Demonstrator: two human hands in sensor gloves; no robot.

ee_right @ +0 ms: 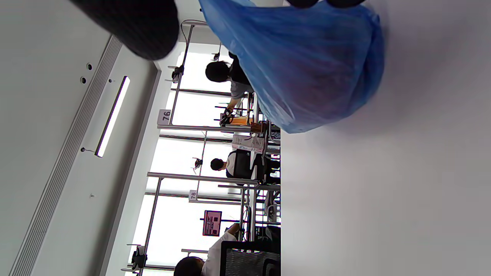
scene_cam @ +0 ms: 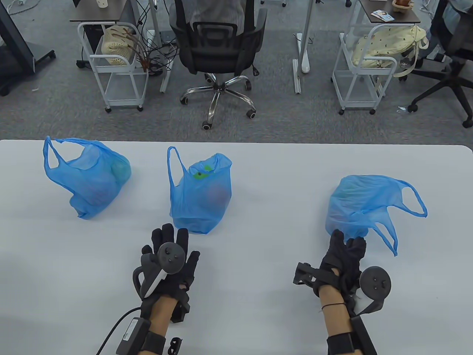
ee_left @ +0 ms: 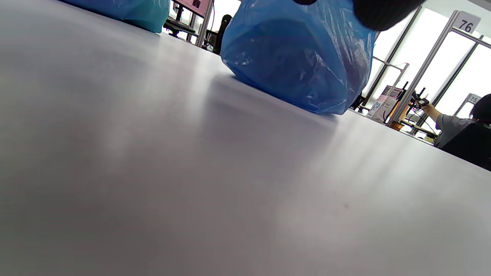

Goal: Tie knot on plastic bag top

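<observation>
Three blue plastic bags with loose handles stand on the white table (scene_cam: 258, 259): a left bag (scene_cam: 88, 181), a middle bag (scene_cam: 201, 196) and a right bag (scene_cam: 364, 207). My left hand (scene_cam: 173, 236) lies flat on the table with straight fingers, just in front of the middle bag (ee_left: 299, 57) and apart from it. My right hand (scene_cam: 347, 242) is at the near lower edge of the right bag (ee_right: 307, 65). Its thumb (ee_right: 134, 27) is on one side of a bunch of plastic and its fingers are on the other. The right bag's handles trail off to the right.
Beyond the table's far edge stand a black office chair (scene_cam: 218, 48) and two white wire carts (scene_cam: 114, 70), (scene_cam: 364, 66). The left bag (ee_left: 130, 11) shows at the top of the left wrist view. People sit at desks in the background.
</observation>
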